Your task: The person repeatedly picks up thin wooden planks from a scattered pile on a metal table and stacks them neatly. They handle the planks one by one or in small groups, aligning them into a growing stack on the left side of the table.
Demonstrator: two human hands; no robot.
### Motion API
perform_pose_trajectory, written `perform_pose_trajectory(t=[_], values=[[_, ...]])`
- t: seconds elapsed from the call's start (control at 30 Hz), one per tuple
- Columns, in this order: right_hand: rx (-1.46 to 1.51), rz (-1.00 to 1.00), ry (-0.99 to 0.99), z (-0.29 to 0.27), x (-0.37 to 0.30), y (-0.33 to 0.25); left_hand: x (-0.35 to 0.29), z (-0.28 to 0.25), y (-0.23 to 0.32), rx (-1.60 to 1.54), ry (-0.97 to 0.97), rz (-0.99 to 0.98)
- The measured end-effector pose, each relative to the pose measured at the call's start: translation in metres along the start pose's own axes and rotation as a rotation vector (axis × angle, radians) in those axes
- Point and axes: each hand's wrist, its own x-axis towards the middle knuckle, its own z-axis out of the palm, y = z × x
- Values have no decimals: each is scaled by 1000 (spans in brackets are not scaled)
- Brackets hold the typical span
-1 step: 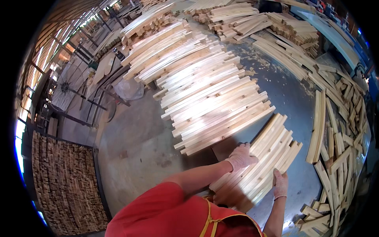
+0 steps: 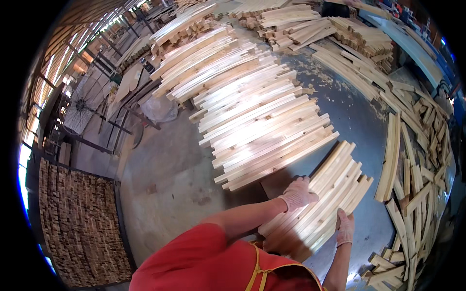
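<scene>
A bundle of pale wooden strips [image 2: 324,194] lies close in front of me on the dark table, side by side with uneven ends. My left hand [image 2: 298,193], in a light knitted glove, is closed against the bundle's left side. On the opposite side my right hand [image 2: 345,227], gloved alike, grips the edge with its thumb on top. The fingers beneath both hands are partly hidden. Just beyond, apart from the bundle, a long row of similar strips [image 2: 264,121] covers the table.
Loose offcuts and strips [image 2: 420,194] are heaped along the right side. Stacked boards [image 2: 291,24] stand at the far end, with wood chips [image 2: 323,72] scattered nearby. To the left are a large wire-caged fan [image 2: 82,104] and a dense stack of strips [image 2: 80,223] on the floor.
</scene>
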Motion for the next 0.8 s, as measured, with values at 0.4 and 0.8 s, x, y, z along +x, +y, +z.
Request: perform_pose_trajectory(t=[0.4, 0.8], values=[[-254, -841, 341, 30, -128, -239, -116, -117, 129, -397, 598, 854], [-409, -298, 170, 93, -193, -38, -29, -52, -103, 481, 407, 879]])
